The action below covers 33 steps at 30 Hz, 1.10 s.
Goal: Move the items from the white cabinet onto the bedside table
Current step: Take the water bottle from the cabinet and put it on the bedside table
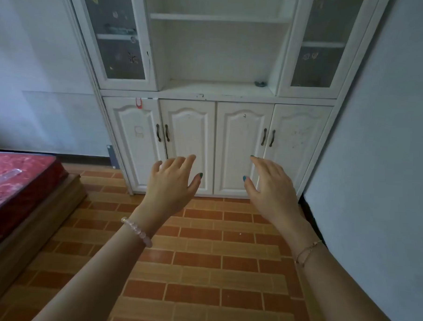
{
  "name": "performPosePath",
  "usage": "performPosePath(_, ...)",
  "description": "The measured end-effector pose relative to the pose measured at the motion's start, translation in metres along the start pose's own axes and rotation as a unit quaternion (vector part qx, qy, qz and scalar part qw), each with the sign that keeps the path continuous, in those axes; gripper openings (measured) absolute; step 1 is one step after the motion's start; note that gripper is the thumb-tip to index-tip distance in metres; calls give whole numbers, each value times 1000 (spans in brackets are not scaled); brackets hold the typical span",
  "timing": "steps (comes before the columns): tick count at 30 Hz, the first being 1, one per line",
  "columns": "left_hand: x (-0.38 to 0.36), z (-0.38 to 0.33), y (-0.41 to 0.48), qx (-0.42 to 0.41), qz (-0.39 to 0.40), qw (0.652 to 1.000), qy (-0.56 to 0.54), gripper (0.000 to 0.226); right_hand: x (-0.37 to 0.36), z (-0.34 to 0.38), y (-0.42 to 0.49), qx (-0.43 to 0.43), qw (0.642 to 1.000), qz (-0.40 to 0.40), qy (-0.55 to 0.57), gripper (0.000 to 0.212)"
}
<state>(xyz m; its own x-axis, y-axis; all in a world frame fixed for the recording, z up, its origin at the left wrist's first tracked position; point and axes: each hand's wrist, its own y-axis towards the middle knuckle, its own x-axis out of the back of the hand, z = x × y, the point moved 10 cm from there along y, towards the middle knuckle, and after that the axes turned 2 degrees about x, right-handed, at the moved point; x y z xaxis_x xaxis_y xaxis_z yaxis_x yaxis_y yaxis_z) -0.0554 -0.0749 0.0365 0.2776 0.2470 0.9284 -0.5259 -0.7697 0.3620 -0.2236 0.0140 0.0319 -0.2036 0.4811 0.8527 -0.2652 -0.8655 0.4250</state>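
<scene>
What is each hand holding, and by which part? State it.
Nothing is held. The left hand and right hand are both open and empty, fingers spread, raised in front of the white cabinet's closed lower doors.

Both forearms are bare; no sleeves are visible. The left hand (172, 183) and right hand (270, 187) are ungloved. Fingernails carry teal-green polish, visible on both thumbs and on one right fingertip. The left wrist wears a beaded bracelet (137, 231) of round, pale pink, translucent beads in a single strand. The right wrist wears a thin chain bracelet (307, 250), gold-toned, in two fine strands with small charms or beads.
</scene>
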Motion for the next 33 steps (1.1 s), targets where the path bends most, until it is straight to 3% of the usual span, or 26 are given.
performPosePath(8, -25, 10, 65, -23, -16, 999, -22, 50, -12, -15, 61, 2, 999, -40, -9, 52)
performPosePath(14, -45, 43, 145, -25, -39, 999, -21, 48, -50, -16, 141, 8, 999, -21, -27, 53)
performPosePath(22, -62, 98, 254, -28, -31, 999, -3, 51, -86, -10, 255, 6, 999, -43, -16, 52)
performPosePath(33, -111, 140, 331, -19, -9, 1000, -6, 50, -148, -24, 340, 12, 1000, -22, -11, 53)
